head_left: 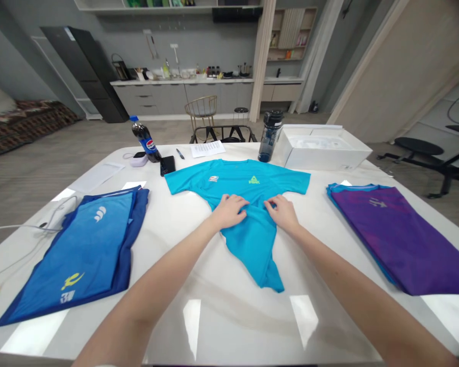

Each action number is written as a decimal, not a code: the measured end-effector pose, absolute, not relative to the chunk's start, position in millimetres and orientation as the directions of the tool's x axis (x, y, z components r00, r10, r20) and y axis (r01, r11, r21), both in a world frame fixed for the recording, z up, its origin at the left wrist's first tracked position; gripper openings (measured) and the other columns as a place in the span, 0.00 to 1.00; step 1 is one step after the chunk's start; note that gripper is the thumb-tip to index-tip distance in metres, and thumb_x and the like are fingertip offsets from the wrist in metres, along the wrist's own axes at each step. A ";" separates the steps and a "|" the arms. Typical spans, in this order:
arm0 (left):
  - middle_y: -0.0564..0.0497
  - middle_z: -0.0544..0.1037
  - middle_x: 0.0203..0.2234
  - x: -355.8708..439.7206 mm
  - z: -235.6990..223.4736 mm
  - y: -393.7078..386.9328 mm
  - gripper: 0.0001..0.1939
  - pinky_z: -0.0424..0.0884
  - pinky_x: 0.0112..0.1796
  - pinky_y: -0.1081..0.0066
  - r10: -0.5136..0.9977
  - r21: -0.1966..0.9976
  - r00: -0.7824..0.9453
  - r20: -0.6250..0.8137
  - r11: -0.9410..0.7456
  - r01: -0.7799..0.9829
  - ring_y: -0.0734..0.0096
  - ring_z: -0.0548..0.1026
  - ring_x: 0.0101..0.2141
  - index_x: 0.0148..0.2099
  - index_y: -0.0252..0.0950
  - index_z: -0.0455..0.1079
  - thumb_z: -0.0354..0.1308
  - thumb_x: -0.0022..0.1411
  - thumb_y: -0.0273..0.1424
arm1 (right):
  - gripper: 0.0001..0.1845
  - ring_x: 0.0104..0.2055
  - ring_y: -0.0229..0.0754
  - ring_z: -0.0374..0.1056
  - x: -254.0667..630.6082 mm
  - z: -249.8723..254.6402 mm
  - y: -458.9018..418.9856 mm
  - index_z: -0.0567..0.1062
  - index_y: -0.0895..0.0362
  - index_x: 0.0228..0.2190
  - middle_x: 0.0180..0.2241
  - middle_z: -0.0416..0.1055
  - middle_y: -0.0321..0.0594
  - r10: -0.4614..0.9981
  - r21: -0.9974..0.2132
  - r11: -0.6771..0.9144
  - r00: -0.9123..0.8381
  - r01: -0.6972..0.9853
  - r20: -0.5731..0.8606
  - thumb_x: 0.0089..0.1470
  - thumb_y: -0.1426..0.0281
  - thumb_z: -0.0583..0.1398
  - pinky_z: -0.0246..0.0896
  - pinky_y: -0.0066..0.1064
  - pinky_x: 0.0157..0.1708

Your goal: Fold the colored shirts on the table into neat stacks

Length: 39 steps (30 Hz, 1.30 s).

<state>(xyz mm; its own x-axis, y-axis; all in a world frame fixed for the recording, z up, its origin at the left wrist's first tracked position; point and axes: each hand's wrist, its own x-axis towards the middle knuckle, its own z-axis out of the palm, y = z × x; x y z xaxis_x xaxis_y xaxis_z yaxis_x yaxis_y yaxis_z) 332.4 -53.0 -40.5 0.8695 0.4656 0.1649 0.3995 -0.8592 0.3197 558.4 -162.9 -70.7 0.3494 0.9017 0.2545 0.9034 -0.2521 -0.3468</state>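
Note:
A turquoise T-shirt point(248, 239) lies chest-up in the middle of the white table point(229, 316), its lower part bunched to a narrow point toward me. My left hand point(229, 210) rests on the shirt's middle with fingers curled, pinching the fabric. My right hand point(282, 211) sits just to its right on the same shirt, fingers bent and gripping a fold. The two hands are a few centimetres apart.
A folded blue jersey point(87, 250) lies at the left, a folded purple shirt point(398, 234) at the right. Behind the turquoise shirt stand a cola bottle point(145, 140), a phone point(168, 164), a pen, a paper sheet point(207, 148), a dark drinking bottle point(270, 133) and an open white box point(321, 148). A cable point(19, 229) trails off the left edge.

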 end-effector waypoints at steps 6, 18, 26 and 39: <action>0.40 0.68 0.64 358.4 -49.0 -122.0 0.30 0.57 0.57 0.48 0.407 0.349 0.879 0.247 -0.884 0.312 0.52 0.65 0.62 0.68 0.39 0.62 0.50 0.64 0.29 | 0.19 0.45 0.49 0.72 541.2 -75.3 -228.6 0.78 0.54 0.44 0.41 0.76 0.44 0.914 -0.395 -0.291 0.375 0.871 0.153 0.60 0.54 0.60 0.62 0.35 0.44; 0.51 0.82 0.39 235.9 26.6 -145.3 0.09 0.69 0.44 0.69 0.418 0.653 0.897 0.142 -0.721 0.232 0.65 0.77 0.39 0.41 0.38 0.76 0.57 0.63 0.34 | 0.19 0.32 0.42 0.67 482.0 -5.6 -273.2 0.80 0.56 0.36 0.32 0.77 0.39 0.976 -0.821 0.094 0.111 0.563 0.188 0.62 0.54 0.57 0.62 0.32 0.34; 0.49 0.79 0.38 103.1 5.2 -198.0 0.19 0.68 0.39 0.68 0.655 0.423 0.741 -0.149 -0.635 0.647 0.62 0.76 0.38 0.44 0.40 0.76 0.49 0.71 0.46 | 0.15 0.47 0.48 0.71 455.2 -28.3 -314.0 0.79 0.53 0.45 0.45 0.75 0.44 0.960 -0.492 0.247 -0.142 0.835 0.242 0.64 0.59 0.60 0.64 0.38 0.49; 0.47 0.75 0.45 157.7 -40.5 -241.7 0.12 0.69 0.45 0.64 0.631 0.196 0.775 0.006 -0.761 0.618 0.60 0.74 0.47 0.52 0.41 0.72 0.51 0.73 0.37 | 0.16 0.40 0.49 0.74 391.0 -33.9 -314.1 0.75 0.55 0.40 0.39 0.78 0.47 0.998 -0.135 -0.067 0.069 0.989 0.011 0.70 0.62 0.50 0.59 0.36 0.40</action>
